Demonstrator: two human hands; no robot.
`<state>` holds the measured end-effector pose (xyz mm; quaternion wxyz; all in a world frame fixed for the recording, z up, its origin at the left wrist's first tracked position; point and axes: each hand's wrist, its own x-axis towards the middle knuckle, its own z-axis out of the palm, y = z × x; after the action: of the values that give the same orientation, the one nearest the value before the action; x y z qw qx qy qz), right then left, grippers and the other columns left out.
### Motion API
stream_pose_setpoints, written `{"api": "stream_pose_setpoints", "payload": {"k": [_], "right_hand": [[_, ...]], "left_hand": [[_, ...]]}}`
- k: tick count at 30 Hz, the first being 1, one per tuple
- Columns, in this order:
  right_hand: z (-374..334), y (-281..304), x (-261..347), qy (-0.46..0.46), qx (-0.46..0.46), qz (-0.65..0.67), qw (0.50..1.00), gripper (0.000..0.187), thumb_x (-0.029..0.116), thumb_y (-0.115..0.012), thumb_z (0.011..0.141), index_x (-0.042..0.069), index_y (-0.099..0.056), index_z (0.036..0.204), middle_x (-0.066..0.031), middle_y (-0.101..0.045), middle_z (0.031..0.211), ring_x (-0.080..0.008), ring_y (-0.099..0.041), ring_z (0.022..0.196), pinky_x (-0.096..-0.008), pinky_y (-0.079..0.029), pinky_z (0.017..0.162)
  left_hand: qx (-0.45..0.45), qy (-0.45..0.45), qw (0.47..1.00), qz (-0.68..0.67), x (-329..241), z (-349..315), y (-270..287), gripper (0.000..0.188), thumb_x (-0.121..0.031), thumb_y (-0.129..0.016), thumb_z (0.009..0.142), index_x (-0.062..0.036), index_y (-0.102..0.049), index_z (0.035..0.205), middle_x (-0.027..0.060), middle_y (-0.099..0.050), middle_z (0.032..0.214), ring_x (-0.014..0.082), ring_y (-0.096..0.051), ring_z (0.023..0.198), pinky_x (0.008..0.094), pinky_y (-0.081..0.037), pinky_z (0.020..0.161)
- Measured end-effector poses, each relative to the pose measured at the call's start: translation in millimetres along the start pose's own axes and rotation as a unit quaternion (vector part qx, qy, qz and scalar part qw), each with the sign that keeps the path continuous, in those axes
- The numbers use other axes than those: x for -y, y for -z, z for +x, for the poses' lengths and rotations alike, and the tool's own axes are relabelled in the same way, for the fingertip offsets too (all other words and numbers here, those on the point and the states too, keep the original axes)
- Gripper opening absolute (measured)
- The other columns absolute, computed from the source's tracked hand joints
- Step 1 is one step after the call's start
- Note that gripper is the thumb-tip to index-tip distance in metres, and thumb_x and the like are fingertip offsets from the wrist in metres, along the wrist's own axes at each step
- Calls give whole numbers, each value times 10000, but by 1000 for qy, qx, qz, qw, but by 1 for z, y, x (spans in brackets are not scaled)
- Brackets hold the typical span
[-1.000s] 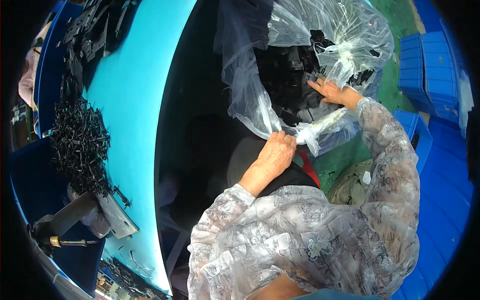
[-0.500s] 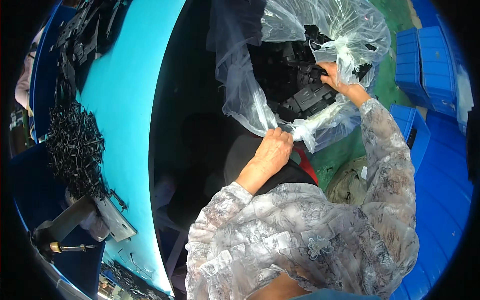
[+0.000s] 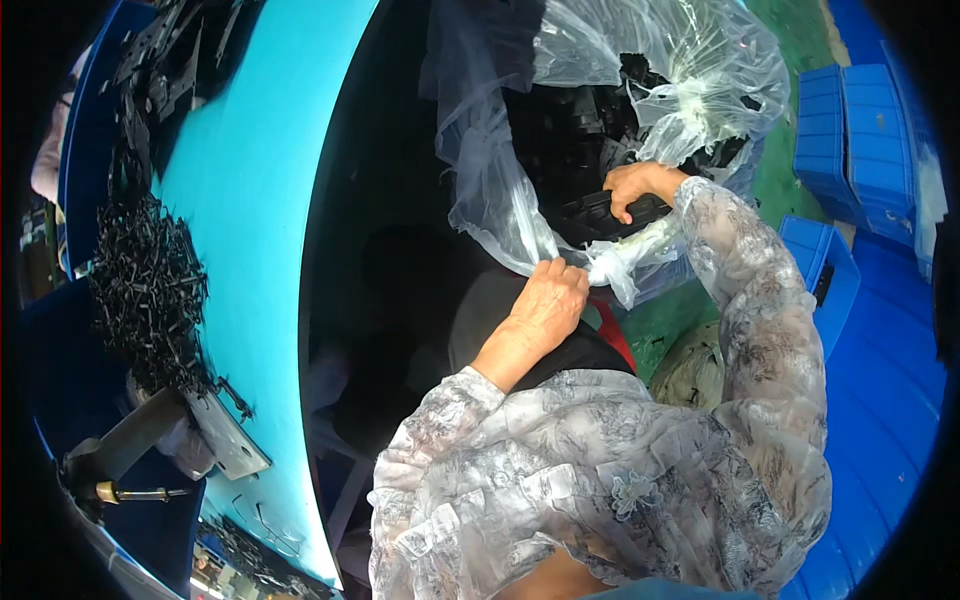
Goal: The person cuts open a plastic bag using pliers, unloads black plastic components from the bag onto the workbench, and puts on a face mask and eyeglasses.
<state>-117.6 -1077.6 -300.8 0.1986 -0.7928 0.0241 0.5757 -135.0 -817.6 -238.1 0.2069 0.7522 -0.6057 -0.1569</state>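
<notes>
My left hand is closed in a fist around the near rim of a clear plastic bag. The bag stands wide at the mouth, its film gathered in folds. Inside lie many black plastic parts, dark and hard to tell apart. Reaching in from the right, my right hand is bent over the contents, thumb and fingers curled on a flat black plastic part near the bag's near side. My fingers and the shade hide part of its outline.
On the left runs a turquoise tabletop with a heap of small black pieces and a metal plate. Larger black parts lie at its far end. Blue crates stand on the right by the green floor.
My right hand has moved nearer and to the left inside the bag, its wrist now bent over the parts. My left hand keeps its hold on the rim.
</notes>
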Motion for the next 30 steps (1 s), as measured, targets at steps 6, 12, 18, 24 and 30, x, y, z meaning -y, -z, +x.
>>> {"api": "stream_pose_setpoints", "payload": {"k": [6,12,18,24,30], "right_hand": [[1,-28,-18,-16,1,-6,1000,780,226,-708,443,-24,-489,1148,-190,-579,1050,-302,-559,972,-373,-453,765],[-2,-34,-15,-66,104,-59,991,868,361,-693,544,50,-396,1298,-106,-555,1185,-256,-533,1067,-350,-425,851],[11,-61,-24,13,103,-87,991,550,336,-583,669,58,-558,1142,-125,-559,1156,-272,-521,1084,-388,-430,854],[-15,-52,-6,-19,109,-57,992,488,303,-589,657,37,-587,1067,-140,-584,1093,-287,-556,1000,-369,-453,788],[-45,-38,-21,-6,-132,-45,990,456,235,-711,533,-45,-535,847,-216,-605,788,-356,-603,809,-421,-474,649]], "left_hand": [[-5,2,1000,-17,2,1,0,69,-113,-567,726,-50,-549,748,67,-530,699,220,-516,724,320,-402,649],[-10,-6,1000,-22,2,3,0,64,-108,-561,718,-51,-549,746,64,-533,699,219,-519,723,319,-405,648],[-18,-10,1000,-23,2,1,1,82,-115,-573,740,-51,-522,733,64,-519,677,226,-516,696,327,-409,626],[-27,-16,999,-31,2,-1,-2,84,-114,-573,740,-52,-519,727,69,-516,686,228,-512,703,328,-406,633],[-18,-26,999,-29,-2,2,1,65,-98,-567,720,-48,-545,756,72,-531,705,229,-516,731,327,-406,657]]}}
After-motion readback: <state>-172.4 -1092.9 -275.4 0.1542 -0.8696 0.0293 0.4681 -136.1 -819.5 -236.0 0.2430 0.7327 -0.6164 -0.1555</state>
